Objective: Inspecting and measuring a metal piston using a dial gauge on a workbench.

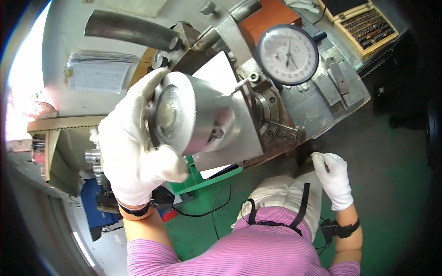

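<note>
My left hand (126, 142), in a white glove, curls its thumb and fingers around the round end of a shiny metal cylinder (202, 115). The cylinder's other end sits against a square metal plate (244, 138) at the front of a metal fixture (271, 103). A large round dial gauge (287, 55) with a white face stands just right of the cylinder. My right hand (334, 179), also gloved in white, hangs low at my right side, away from the fixture. Its fingers are curled in toward the thumb; whatever they hold, if anything, is hidden.
A grey metal work table (317, 119) bears the fixture and several flat steel blocks (334, 87). An open wooden case (368, 30) of small tools lies at the far right. A thick metal tube (129, 30) juts leftward. Paper sheets (99, 71) and a green tray (184, 184) are at left.
</note>
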The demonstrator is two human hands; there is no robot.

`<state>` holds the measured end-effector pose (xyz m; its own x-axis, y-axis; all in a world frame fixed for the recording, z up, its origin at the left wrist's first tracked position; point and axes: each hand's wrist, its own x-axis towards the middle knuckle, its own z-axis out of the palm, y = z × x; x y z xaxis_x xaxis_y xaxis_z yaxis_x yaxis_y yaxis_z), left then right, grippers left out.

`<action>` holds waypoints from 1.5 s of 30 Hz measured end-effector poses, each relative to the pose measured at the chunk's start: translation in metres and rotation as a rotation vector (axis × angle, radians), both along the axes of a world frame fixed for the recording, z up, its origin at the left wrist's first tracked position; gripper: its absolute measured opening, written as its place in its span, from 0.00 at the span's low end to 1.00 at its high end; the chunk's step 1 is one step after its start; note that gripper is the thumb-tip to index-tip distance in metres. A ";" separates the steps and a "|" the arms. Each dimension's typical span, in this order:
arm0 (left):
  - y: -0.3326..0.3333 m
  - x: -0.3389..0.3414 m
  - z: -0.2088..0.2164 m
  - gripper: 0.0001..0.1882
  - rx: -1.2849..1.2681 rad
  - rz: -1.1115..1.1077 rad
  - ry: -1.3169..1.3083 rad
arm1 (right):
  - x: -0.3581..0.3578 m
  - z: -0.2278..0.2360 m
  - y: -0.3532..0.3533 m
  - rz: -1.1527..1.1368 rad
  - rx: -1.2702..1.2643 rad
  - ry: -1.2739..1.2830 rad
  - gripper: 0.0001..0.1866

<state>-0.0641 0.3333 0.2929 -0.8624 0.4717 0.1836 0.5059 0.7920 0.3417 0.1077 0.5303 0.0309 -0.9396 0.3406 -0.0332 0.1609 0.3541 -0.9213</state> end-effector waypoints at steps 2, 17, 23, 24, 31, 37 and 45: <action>0.003 0.000 -0.001 0.40 0.156 0.136 0.025 | -0.004 0.019 -0.001 -0.037 0.016 0.016 0.05; -0.105 0.018 -0.013 0.13 0.189 -0.373 -0.392 | -0.122 0.282 -0.051 0.341 0.826 0.586 0.29; -0.080 0.028 -0.043 0.22 0.491 -0.131 -1.154 | -0.147 0.278 -0.072 0.400 1.011 0.453 0.34; -0.078 0.028 -0.047 0.23 0.589 -0.050 -1.326 | -0.145 0.279 -0.072 0.408 1.007 0.473 0.34; -0.062 0.027 -0.058 0.36 0.787 -0.026 -1.457 | -0.103 0.281 -0.045 0.319 0.525 0.552 0.38; -0.051 0.036 -0.059 0.34 0.881 0.038 -1.300 | -0.043 0.274 -0.026 0.086 0.255 0.351 0.37; -0.049 0.040 -0.068 0.32 0.930 0.013 -1.220 | -0.002 0.255 -0.007 -0.030 0.171 0.305 0.37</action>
<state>-0.0243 0.2845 0.2250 -0.7049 0.5854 -0.4006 -0.4473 0.0714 0.8915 0.1058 0.5231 0.2854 -0.8867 0.3449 0.3078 -0.1002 0.5066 -0.8563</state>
